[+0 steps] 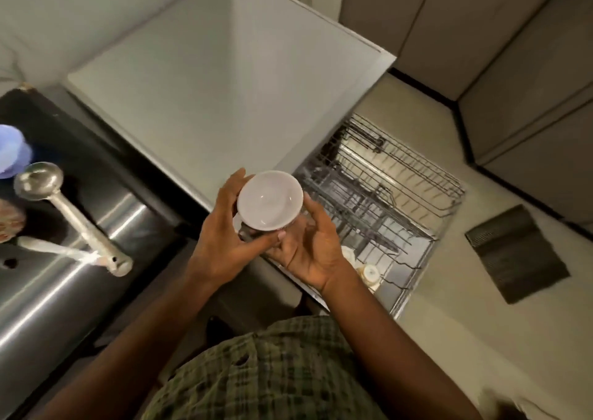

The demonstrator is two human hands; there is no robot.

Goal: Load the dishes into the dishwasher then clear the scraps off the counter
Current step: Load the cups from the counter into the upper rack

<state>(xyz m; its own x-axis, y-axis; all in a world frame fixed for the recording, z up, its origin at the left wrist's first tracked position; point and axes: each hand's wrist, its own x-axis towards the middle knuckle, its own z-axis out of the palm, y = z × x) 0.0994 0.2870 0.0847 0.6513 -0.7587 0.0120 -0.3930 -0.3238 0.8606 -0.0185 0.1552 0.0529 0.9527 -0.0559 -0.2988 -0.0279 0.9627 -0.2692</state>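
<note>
White bowl [270,199] held over the counter edge, left hand [221,227] and right hand [309,246] both curled round it. Below, wire rack [382,201] pulled out, two cups [369,273] at its near end.

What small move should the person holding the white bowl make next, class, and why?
Probably lower the bowl to the right into the pulled-out rack. The left hand and right hand both hold it above the rack's near edge, and most of the rack looks free, with only a few pale dishes at its near end.
</note>
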